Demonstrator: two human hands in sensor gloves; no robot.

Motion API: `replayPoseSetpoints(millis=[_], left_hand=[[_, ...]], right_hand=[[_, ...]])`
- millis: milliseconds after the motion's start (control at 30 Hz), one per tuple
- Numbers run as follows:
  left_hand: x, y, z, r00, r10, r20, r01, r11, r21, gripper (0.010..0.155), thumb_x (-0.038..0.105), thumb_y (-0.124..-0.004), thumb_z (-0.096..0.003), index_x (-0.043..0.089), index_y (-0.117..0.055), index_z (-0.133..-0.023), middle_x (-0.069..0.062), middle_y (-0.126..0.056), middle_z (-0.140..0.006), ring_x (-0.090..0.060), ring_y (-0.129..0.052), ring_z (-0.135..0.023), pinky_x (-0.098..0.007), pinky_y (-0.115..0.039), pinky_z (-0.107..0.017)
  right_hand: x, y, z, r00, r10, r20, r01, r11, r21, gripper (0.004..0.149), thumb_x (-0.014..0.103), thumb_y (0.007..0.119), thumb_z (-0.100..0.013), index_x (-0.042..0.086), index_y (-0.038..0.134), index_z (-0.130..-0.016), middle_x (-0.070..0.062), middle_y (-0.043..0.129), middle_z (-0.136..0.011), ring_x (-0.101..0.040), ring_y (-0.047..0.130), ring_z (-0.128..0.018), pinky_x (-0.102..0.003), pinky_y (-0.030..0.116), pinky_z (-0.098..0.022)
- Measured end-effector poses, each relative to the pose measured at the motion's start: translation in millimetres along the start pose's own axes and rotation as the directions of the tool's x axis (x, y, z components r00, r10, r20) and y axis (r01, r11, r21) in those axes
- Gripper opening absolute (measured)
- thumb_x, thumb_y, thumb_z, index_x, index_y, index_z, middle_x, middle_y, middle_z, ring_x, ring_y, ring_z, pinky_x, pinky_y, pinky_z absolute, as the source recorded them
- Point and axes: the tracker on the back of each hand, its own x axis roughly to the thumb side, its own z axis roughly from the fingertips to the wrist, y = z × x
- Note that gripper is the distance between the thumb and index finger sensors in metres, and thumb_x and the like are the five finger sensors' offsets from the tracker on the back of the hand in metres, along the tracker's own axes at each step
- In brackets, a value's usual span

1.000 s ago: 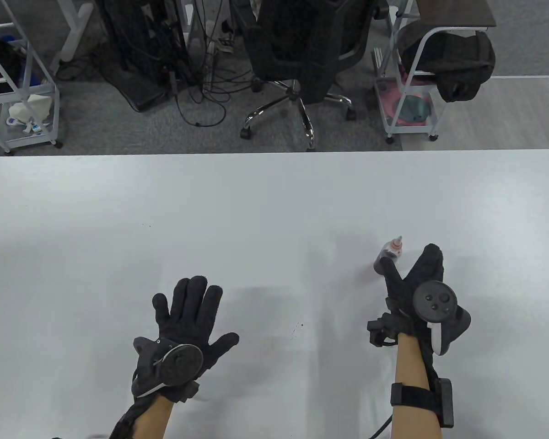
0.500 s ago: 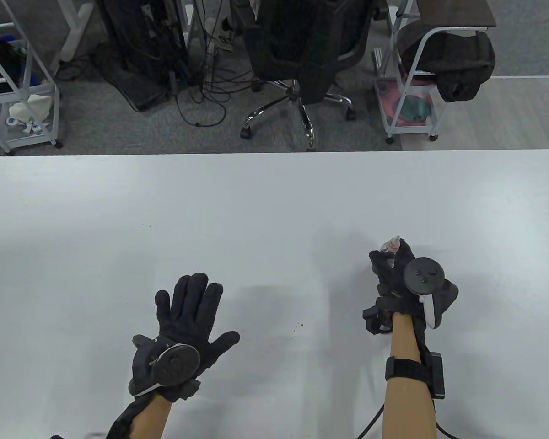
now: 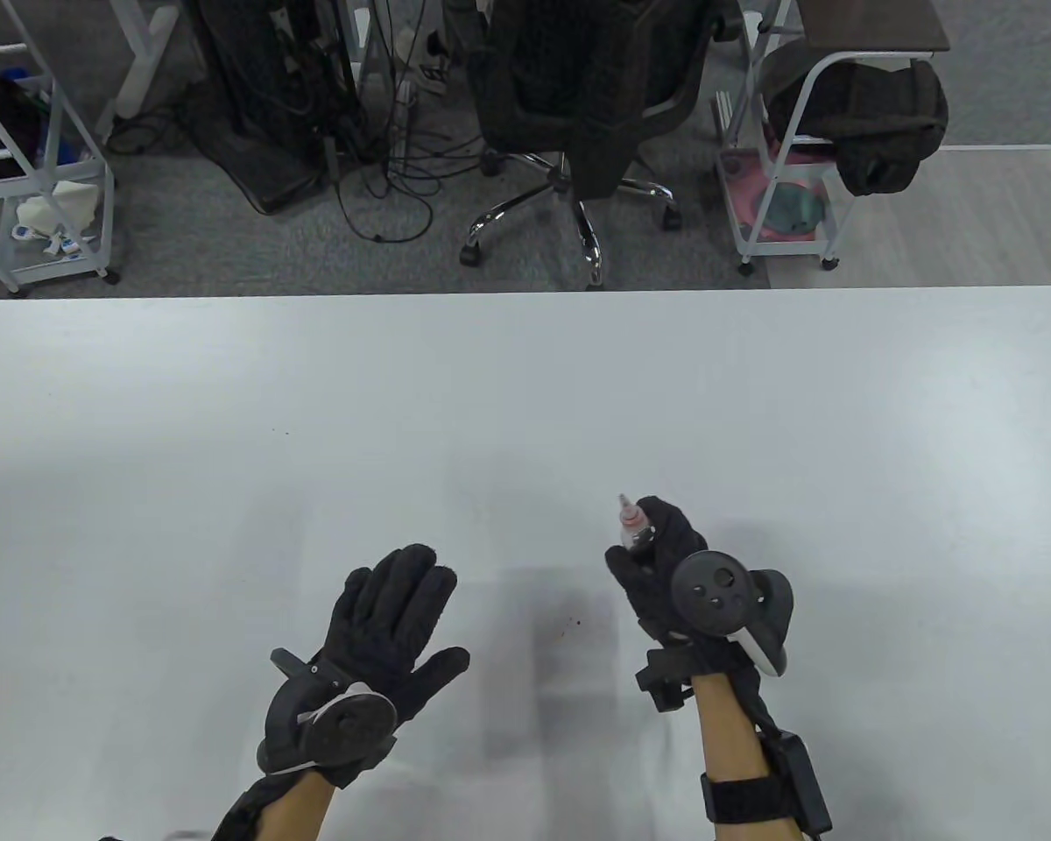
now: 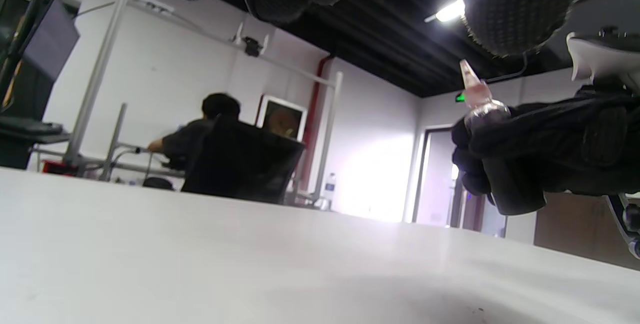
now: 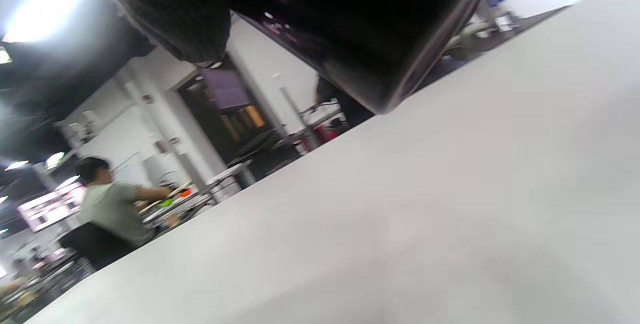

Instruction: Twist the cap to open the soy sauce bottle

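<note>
A small soy sauce bottle with dark liquid and a pinkish pointed cap is gripped in my right hand, lifted off the white table. In the left wrist view the bottle hangs above the table with its cap pointing up, my right hand's fingers wrapped around its body. In the right wrist view the bottle's dark bottom fills the top. My left hand is spread open, palm down, to the left of the bottle and holds nothing.
The table's far edge runs across the middle of the table view. Beyond it stand an office chair, white carts and cables on the floor. A few dark specks lie between my hands.
My right hand closed around the bottle, lifted it and carried it left and nearer to me. My left hand shifted slightly right and tilted.
</note>
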Motion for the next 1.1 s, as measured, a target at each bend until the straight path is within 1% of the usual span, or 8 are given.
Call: replayPoseSetpoints(millis=[233,433,567,667,833,900,967,1100], left_hand=[[9,9,4,0.997,0.062,0.037,-0.066,0.993,0.094,0.082,0.056,-0.080,-0.0495,0.033,-0.035,-0.114,-0.010,-0.052,-0.118,-0.032,-0.082,-0.099,-0.057,-0.072,-0.071],[29,10,5,0.993,0.003,0.121,-0.016,0.995,0.101,0.071,0.048,-0.082,-0.0502,0.039,-0.046,-0.111,-0.001,-0.065,-0.114,-0.020,-0.095,-0.084,-0.050,-0.076,-0.069],[37,9,3,0.987,-0.048,0.152,0.038,0.997,0.067,0.052,0.041,-0.082,-0.0496,0.034,-0.074,-0.100,0.001,-0.082,-0.100,-0.015,-0.100,-0.066,-0.049,-0.079,-0.066],[40,10,2,0.988,-0.072,0.136,0.064,0.996,0.066,0.053,0.043,-0.079,-0.0496,0.030,-0.075,-0.100,-0.003,-0.087,-0.094,-0.018,-0.102,-0.059,-0.051,-0.079,-0.064],[34,9,2,0.998,-0.042,0.046,0.034,0.988,0.151,0.059,0.054,-0.060,-0.0531,0.025,-0.073,-0.102,0.007,-0.100,-0.061,-0.018,-0.106,-0.041,-0.050,-0.082,-0.060],[32,12,3,0.999,-0.010,0.032,0.005,0.989,0.150,0.066,0.059,-0.056,-0.0513,0.026,-0.064,-0.108,0.002,-0.096,-0.080,-0.022,-0.105,-0.054,-0.054,-0.079,-0.062],[30,14,3,0.996,0.026,0.086,-0.036,0.992,0.118,0.070,0.062,-0.061,-0.0496,0.032,-0.053,-0.112,-0.004,-0.072,-0.109,-0.026,-0.095,-0.079,-0.058,-0.073,-0.068],[34,13,3,0.988,0.040,0.151,-0.048,0.998,0.050,0.064,0.047,-0.081,-0.0492,0.034,-0.059,-0.108,0.000,-0.073,-0.109,-0.021,-0.096,-0.081,-0.055,-0.075,-0.069]], right_hand=[[60,40,33,0.963,0.012,0.270,-0.062,0.982,0.176,0.070,0.047,0.081,-0.060,0.017,0.043,-0.110,-0.004,0.068,-0.105,-0.031,0.087,-0.091,-0.055,0.069,-0.071],[86,64,41,0.902,0.120,0.414,-0.223,0.952,0.210,0.071,0.048,0.080,-0.060,0.018,0.042,-0.110,-0.003,0.067,-0.106,-0.029,0.087,-0.092,-0.054,0.070,-0.072],[87,67,40,0.893,0.122,0.433,-0.234,0.948,0.216,0.070,0.048,0.081,-0.059,0.018,0.043,-0.110,-0.003,0.066,-0.107,-0.030,0.086,-0.093,-0.055,0.069,-0.072],[86,67,41,0.895,0.095,0.437,-0.214,0.949,0.233,0.070,0.047,0.081,-0.059,0.017,0.043,-0.110,-0.003,0.067,-0.106,-0.031,0.086,-0.093,-0.055,0.069,-0.072],[88,68,43,0.887,0.110,0.449,-0.227,0.949,0.217,0.071,0.048,0.080,-0.060,0.017,0.042,-0.111,-0.003,0.067,-0.107,-0.030,0.086,-0.093,-0.055,0.069,-0.072],[89,68,42,0.889,0.099,0.447,-0.214,0.953,0.216,0.070,0.048,0.080,-0.060,0.018,0.042,-0.111,-0.003,0.066,-0.107,-0.030,0.085,-0.094,-0.055,0.069,-0.072],[89,68,41,0.891,0.100,0.443,-0.213,0.954,0.212,0.070,0.048,0.080,-0.060,0.018,0.042,-0.111,-0.003,0.067,-0.107,-0.030,0.086,-0.094,-0.055,0.069,-0.072],[87,70,40,0.894,0.100,0.438,-0.216,0.951,0.222,0.070,0.048,0.080,-0.060,0.018,0.042,-0.111,-0.003,0.067,-0.107,-0.030,0.085,-0.094,-0.055,0.069,-0.072]])
